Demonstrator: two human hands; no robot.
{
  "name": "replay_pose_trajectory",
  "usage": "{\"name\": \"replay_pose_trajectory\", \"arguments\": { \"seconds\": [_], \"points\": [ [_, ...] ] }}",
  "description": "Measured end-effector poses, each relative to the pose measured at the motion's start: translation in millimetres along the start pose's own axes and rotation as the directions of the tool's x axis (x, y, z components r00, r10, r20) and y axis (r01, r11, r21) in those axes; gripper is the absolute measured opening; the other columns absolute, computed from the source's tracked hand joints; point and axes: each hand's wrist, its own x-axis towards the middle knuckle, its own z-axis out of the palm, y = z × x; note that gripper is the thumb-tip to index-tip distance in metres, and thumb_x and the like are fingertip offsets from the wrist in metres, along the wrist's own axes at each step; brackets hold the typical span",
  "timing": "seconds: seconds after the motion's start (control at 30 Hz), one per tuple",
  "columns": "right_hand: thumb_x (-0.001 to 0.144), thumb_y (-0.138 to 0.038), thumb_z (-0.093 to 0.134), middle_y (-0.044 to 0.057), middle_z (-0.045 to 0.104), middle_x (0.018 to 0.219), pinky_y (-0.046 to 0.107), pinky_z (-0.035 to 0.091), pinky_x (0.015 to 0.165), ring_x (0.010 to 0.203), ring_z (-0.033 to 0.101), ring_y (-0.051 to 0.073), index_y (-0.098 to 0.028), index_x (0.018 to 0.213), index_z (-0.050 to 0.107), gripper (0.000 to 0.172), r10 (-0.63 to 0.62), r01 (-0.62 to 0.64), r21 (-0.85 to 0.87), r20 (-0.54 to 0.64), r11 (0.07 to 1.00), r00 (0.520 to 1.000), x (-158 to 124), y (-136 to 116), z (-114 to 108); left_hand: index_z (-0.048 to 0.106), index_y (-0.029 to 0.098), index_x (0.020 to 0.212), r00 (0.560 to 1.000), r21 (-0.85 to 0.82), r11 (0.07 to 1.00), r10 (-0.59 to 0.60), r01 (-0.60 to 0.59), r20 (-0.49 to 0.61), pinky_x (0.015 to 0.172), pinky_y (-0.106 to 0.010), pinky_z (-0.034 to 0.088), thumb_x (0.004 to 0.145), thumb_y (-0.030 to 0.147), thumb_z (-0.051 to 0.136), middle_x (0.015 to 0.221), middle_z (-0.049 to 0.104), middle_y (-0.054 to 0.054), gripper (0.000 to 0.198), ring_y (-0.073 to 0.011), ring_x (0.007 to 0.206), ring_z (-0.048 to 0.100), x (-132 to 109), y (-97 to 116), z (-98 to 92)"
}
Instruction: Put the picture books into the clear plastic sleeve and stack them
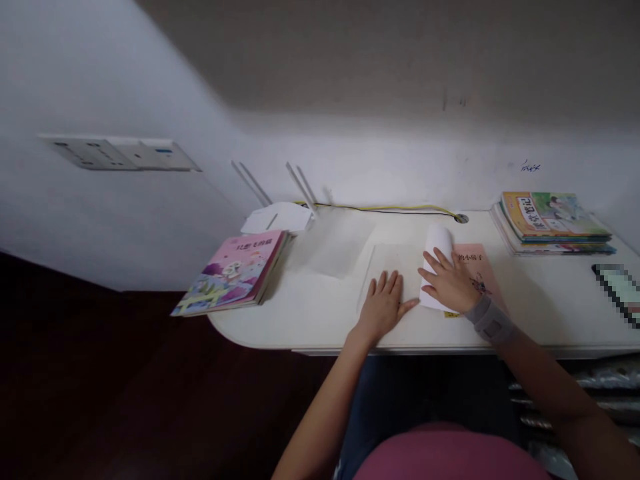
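Note:
A pink book (486, 272) with a title in Chinese characters lies on the white desk, partly covered by my right hand (450, 280). That hand is spread flat, its fingers resting on a curled white flap (436, 241) at the book's left side. A grey band (491, 320) wraps the right wrist. To the left, my left hand (384, 303) presses palm-down with fingers stretched on a clear plastic sheet (383, 257). Whether the sheet is joined to the book, I cannot tell. Another translucent sheet (333, 250) lies further left.
A stack of picture books (240, 270) overhangs the desk's left edge. Behind it stands a white router (280, 217) with upright antennas. Yellow and black cables (380, 209) run along the wall. More books (555, 220) are piled at the right, near a phone (620, 290).

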Motion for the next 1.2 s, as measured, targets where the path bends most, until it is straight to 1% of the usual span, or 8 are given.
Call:
{"name": "replay_pose_trajectory", "arguments": {
  "seconds": [0.27,0.5,0.6,0.67,0.77,0.83,1.03,1.2],
  "points": [
    [0.089,-0.033,0.048,0.013,0.042,0.142,0.059,0.017,0.106,0.134,0.029,0.032,-0.020,0.126,0.053,0.039,0.009,-0.009,0.026,0.004,1.000,1.000,9,-13,25,0.037,0.011,0.139,0.997,-0.006,0.999,-0.041,0.040,-0.060,0.108,-0.049,0.027,0.091,0.055,0.025,0.143,0.039,-0.015,0.066,-0.0308,0.135,0.030,-1,4,0.7],
    [0.090,-0.022,0.039,0.011,0.042,0.142,0.056,0.014,0.108,0.134,0.030,0.028,-0.019,0.132,0.046,0.043,-0.004,0.003,0.104,0.010,0.995,1.000,8,-19,25,0.037,0.009,0.138,0.996,0.002,0.996,-0.087,0.087,-0.029,0.106,-0.054,0.026,0.089,0.058,0.031,0.143,0.038,-0.017,0.069,-0.0362,0.134,0.029,0,14,-0.5],
    [0.089,-0.024,0.039,0.013,0.034,0.146,0.052,0.016,0.109,0.137,0.024,0.028,-0.017,0.135,0.042,0.046,0.038,-0.044,0.204,0.030,0.978,0.999,17,-9,18,0.037,0.009,0.138,0.995,-0.005,0.995,-0.098,0.098,-0.017,0.106,-0.055,0.026,0.089,0.056,0.032,0.144,0.036,-0.017,0.068,-0.0365,0.134,0.028,1,17,-0.1],
    [0.089,-0.030,0.042,0.015,0.026,0.150,0.051,0.019,0.108,0.138,0.019,0.030,-0.016,0.137,0.038,0.051,0.148,-0.154,0.284,0.043,0.946,0.988,30,4,15,0.036,0.008,0.138,0.995,-0.009,0.995,-0.096,0.096,-0.014,0.106,-0.056,0.026,0.089,0.056,0.032,0.145,0.035,-0.017,0.068,-0.0368,0.134,0.027,1,17,0.5],
    [0.084,-0.042,0.051,0.019,0.017,0.151,0.053,0.020,0.107,0.139,0.012,0.035,-0.014,0.142,0.027,0.068,0.327,-0.339,0.381,0.098,0.860,0.940,51,29,22,0.036,0.006,0.138,0.995,-0.012,0.995,-0.095,0.095,-0.012,0.106,-0.056,0.025,0.090,0.056,0.031,0.145,0.035,-0.017,0.069,-0.0377,0.134,0.027,0,16,1.7],
    [0.080,-0.046,0.056,0.021,0.018,0.150,0.052,0.020,0.107,0.139,0.012,0.036,-0.013,0.143,0.022,0.079,0.363,-0.397,0.412,0.160,0.820,0.918,61,43,31,0.036,0.006,0.137,0.995,-0.016,0.995,-0.094,0.093,-0.021,0.106,-0.056,0.025,0.090,0.056,0.030,0.145,0.035,-0.017,0.069,-0.0377,0.134,0.027,-1,15,2.7],
    [0.073,-0.041,0.063,0.018,0.031,0.142,0.046,0.023,0.107,0.134,0.023,0.031,-0.014,0.138,0.033,0.076,0.374,-0.401,0.355,0.145,0.844,0.916,61,51,50,0.037,0.009,0.138,0.993,-0.021,0.995,-0.095,0.094,-0.066,0.105,-0.057,0.027,0.089,0.060,0.027,0.143,0.037,-0.018,0.071,-0.0379,0.133,0.029,-1,15,5.6],
    [0.073,-0.040,0.062,0.021,0.030,0.142,0.048,0.023,0.106,0.135,0.020,0.034,-0.010,0.133,0.040,0.070,0.353,-0.379,0.267,0.142,0.886,0.925,59,45,47,0.036,0.011,0.139,0.991,-0.025,0.994,-0.105,0.103,-0.084,0.103,-0.058,0.028,0.089,0.059,0.025,0.144,0.036,-0.020,0.070,-0.0376,0.133,0.030,-1,17,7.1]
  ]
}}
